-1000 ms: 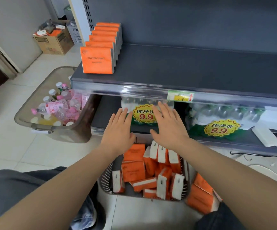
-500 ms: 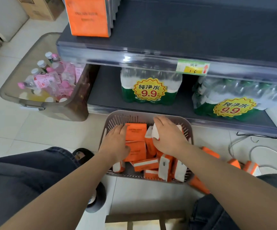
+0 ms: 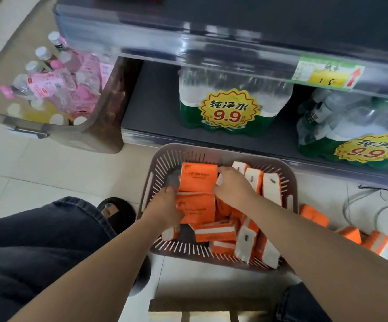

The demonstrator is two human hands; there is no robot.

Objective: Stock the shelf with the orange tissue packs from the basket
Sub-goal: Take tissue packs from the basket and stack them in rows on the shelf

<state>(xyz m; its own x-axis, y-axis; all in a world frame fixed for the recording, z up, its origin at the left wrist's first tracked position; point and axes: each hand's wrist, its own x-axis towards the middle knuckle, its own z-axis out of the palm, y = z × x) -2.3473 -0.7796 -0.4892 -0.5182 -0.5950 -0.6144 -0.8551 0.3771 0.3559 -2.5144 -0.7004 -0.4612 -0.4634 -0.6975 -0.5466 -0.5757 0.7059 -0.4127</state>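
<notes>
Here, both hands are in the basket (image 3: 223, 148), the right hand (image 3: 232, 189) pinching the flat orange tissue pack (image 3: 198, 180) and the left hand (image 3: 165, 206) seemingly gripping its left edge, so lift it squarely without dragging neighbouring packs (image 3: 216, 233).

Bare forearms at 6 o'clock end in the left hand (image 3: 165, 206) and right hand (image 3: 233, 188). Dark blue denim trousers (image 3: 37, 242) fill 8 o'clock, with a second denim knee (image 3: 302, 303) at 5 o'clock. A black open-toed sandal (image 3: 128, 211) exposes one bluish toenail.
</notes>
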